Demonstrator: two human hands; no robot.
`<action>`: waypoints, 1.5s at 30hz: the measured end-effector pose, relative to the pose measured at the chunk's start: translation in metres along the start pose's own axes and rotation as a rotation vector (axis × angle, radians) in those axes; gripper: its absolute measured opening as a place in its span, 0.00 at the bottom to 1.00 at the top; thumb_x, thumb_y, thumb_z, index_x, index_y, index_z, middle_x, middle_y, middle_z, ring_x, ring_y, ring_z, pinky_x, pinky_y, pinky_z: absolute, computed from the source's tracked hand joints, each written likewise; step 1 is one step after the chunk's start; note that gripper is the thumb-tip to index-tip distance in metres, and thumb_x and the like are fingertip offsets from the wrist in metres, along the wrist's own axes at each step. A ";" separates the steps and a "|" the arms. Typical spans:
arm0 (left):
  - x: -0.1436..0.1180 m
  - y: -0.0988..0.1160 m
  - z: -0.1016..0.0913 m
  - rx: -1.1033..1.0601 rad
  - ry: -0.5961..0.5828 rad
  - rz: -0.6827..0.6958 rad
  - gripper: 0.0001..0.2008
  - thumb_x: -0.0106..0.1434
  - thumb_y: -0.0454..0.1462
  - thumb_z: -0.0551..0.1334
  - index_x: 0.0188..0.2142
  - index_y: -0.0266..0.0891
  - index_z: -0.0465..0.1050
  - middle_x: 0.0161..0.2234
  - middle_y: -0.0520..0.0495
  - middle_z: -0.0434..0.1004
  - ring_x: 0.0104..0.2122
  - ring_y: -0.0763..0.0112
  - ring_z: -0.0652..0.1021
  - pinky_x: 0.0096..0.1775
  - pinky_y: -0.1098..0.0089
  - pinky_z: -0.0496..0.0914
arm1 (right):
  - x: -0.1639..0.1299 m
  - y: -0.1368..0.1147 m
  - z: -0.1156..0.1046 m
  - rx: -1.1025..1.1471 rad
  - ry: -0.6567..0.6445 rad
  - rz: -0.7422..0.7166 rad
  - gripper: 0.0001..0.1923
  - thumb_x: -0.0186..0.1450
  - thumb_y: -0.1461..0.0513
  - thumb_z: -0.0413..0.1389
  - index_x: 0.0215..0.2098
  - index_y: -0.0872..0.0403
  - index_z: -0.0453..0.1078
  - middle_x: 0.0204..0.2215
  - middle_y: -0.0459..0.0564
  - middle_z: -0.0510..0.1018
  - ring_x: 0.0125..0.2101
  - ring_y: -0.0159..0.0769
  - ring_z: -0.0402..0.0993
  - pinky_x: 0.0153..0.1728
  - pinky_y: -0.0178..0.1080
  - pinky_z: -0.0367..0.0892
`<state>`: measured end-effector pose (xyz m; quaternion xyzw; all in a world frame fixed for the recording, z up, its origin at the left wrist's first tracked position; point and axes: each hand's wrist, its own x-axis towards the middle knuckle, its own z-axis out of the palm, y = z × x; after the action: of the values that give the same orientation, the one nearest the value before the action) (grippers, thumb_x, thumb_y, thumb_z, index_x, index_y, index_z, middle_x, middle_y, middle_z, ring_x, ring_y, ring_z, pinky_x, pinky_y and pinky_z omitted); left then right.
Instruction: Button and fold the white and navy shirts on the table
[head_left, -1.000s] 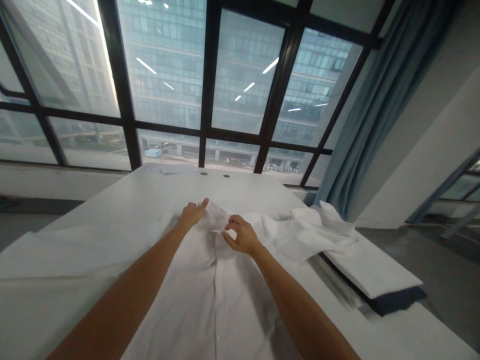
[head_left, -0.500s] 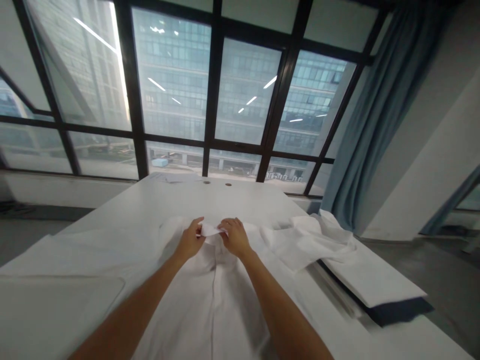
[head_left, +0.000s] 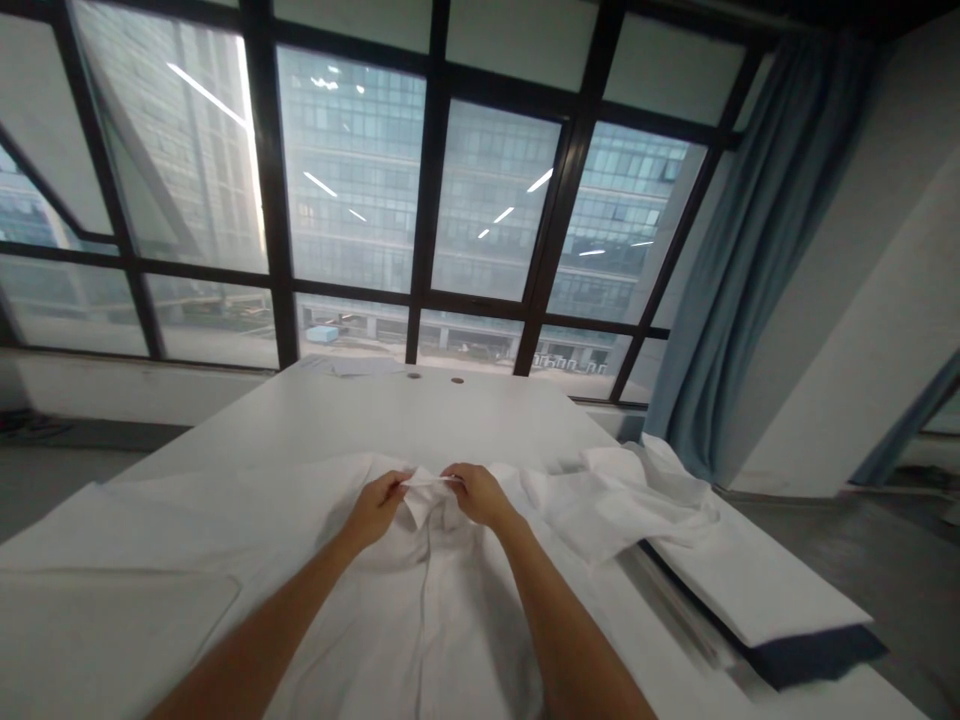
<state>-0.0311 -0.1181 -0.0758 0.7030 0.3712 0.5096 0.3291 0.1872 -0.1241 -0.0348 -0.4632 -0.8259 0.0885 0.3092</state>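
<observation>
A white shirt [head_left: 375, 640] lies spread on the white table, its front placket running toward me and its collar at the far end. My left hand [head_left: 377, 508] pinches the left side of the collar [head_left: 426, 492]. On the other side, my right hand [head_left: 478, 493] grips the collar between thumb and fingers. The collar is stretched between both hands, lifted a little, with one point hanging down near the left hand. Part of the shirt is hidden under my forearms.
To the right, a crumpled white cloth [head_left: 637, 500] lies partly over a stack of folded white and dark blue fabric [head_left: 780, 590]. Papers [head_left: 360, 366] rest at the far edge of the table [head_left: 360, 420]. Beyond are windows and a blue curtain [head_left: 750, 270].
Both hands have straightened the collar edge between them, the right hand shifting slightly right. A collar point now hangs down in the middle. The view has tilted slightly up.
</observation>
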 end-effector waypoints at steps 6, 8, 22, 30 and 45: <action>0.002 -0.008 -0.002 -0.399 -0.024 -0.230 0.16 0.51 0.43 0.64 0.36 0.35 0.74 0.29 0.49 0.76 0.28 0.71 0.74 0.32 0.70 0.69 | 0.000 0.012 -0.003 0.274 0.043 0.035 0.09 0.61 0.58 0.58 0.34 0.55 0.77 0.30 0.49 0.80 0.29 0.33 0.72 0.31 0.32 0.63; 0.001 -0.006 -0.001 -0.390 0.010 -0.234 0.16 0.52 0.43 0.64 0.37 0.36 0.74 0.30 0.50 0.76 0.28 0.71 0.74 0.32 0.71 0.69 | -0.001 0.017 -0.003 0.326 0.046 0.058 0.12 0.61 0.55 0.58 0.31 0.55 0.76 0.26 0.47 0.79 0.26 0.31 0.69 0.28 0.31 0.61; -0.002 0.006 0.009 -0.507 -0.013 -0.306 0.20 0.49 0.51 0.68 0.26 0.36 0.71 0.24 0.53 0.71 0.26 0.74 0.70 0.32 0.73 0.67 | 0.001 0.037 0.014 0.445 0.200 0.270 0.25 0.57 0.42 0.53 0.21 0.56 0.69 0.15 0.41 0.63 0.19 0.27 0.56 0.20 0.31 0.51; -0.006 0.014 0.008 -0.730 -0.160 -0.338 0.26 0.47 0.42 0.73 0.44 0.36 0.71 0.35 0.47 0.77 0.34 0.71 0.76 0.40 0.70 0.69 | -0.003 0.024 0.012 -0.031 0.336 0.321 0.14 0.62 0.53 0.55 0.32 0.54 0.75 0.29 0.50 0.77 0.31 0.34 0.70 0.34 0.35 0.62; -0.003 0.003 0.009 -0.424 0.014 -0.191 0.28 0.47 0.37 0.67 0.49 0.38 0.67 0.32 0.51 0.75 0.30 0.72 0.74 0.35 0.70 0.69 | 0.001 -0.003 0.001 0.068 0.152 -0.138 0.13 0.66 0.56 0.53 0.29 0.53 0.74 0.33 0.51 0.78 0.37 0.35 0.71 0.43 0.38 0.62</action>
<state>-0.0228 -0.1230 -0.0771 0.5763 0.3228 0.5476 0.5136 0.1839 -0.1245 -0.0336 -0.4000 -0.8264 0.0594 0.3919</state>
